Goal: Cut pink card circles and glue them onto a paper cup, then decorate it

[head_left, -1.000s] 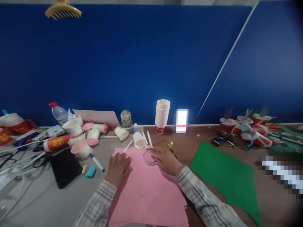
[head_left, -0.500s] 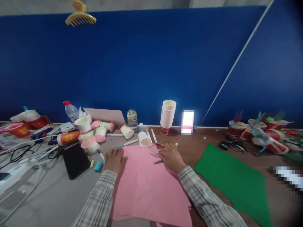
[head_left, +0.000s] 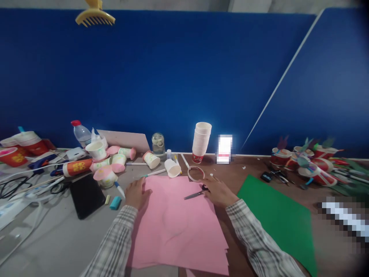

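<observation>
A stack of pink paper sheets (head_left: pixel 196 227) lies in front of me, with a faint curved pencil-like line on the top sheet. My left hand (head_left: pixel 136 194) rests at the stack's upper left edge, thumb apart from the fingers and nothing visible in it. At the upper right edge, my right hand (head_left: pixel 217 191) has its fingers closed at the dark handles of a pair of scissors (head_left: pixel 193 195). The blades point left over the paper, and part of the handles is hidden. Just beyond that hand lies a roll of tape (head_left: pixel 196 180), apart from the fingers.
Green paper (head_left: pixel 279 219) lies to the right. Behind stand a stack of paper cups (head_left: pixel 201 138), a tipped white cup (head_left: pixel 173 169) and a glass jar (head_left: pixel 158 146). Left are a black phone (head_left: pixel 87 196), a blue eraser-like block (head_left: pixel 115 202), cables and decorated cups (head_left: pixel 118 159).
My right hand has left the tape roll, which now sits farther back and to the right. The scissors have shifted slightly right with the hand. My left hand's fingers have drawn in a little.
</observation>
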Available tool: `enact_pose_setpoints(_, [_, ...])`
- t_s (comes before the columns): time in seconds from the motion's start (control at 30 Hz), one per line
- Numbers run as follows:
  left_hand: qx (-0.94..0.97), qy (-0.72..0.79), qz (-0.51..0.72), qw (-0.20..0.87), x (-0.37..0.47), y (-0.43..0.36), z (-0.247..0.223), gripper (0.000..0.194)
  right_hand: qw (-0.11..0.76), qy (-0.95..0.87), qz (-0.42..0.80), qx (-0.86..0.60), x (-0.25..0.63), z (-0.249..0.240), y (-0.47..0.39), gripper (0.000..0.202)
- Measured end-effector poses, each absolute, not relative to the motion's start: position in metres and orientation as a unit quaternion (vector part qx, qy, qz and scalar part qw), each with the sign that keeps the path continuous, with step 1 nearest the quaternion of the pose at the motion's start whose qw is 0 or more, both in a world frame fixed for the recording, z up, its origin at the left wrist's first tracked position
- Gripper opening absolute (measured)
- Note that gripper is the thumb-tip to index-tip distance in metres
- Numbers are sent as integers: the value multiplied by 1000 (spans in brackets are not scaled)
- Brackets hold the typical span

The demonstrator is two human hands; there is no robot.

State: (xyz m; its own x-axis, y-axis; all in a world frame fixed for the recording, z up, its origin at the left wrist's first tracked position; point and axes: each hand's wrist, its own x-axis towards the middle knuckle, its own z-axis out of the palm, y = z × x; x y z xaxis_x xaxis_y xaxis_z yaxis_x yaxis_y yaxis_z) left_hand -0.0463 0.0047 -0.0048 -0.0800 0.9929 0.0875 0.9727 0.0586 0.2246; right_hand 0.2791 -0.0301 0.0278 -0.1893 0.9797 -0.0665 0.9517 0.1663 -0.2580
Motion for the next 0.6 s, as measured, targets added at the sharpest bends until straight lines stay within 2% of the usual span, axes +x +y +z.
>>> enact_pose_setpoints(0.2, [675,714,171,65,-43,2,3,57,30,-759,124,-638,292,23,-31,42])
enact_pose_setpoints(0.33, [696,664,265,70,-46,-1,8,49,36,-770,119,-626,295,17,-31,38])
enact_pose_setpoints(0.47, [683,648,334,45,-48,-3,8,65,46,-783,114,-610,297,13,-29,41])
enact_pose_setpoints(0.6, [687,652,319,43,-50,0,3,76,54,-795,107,-595,296,11,-27,35])
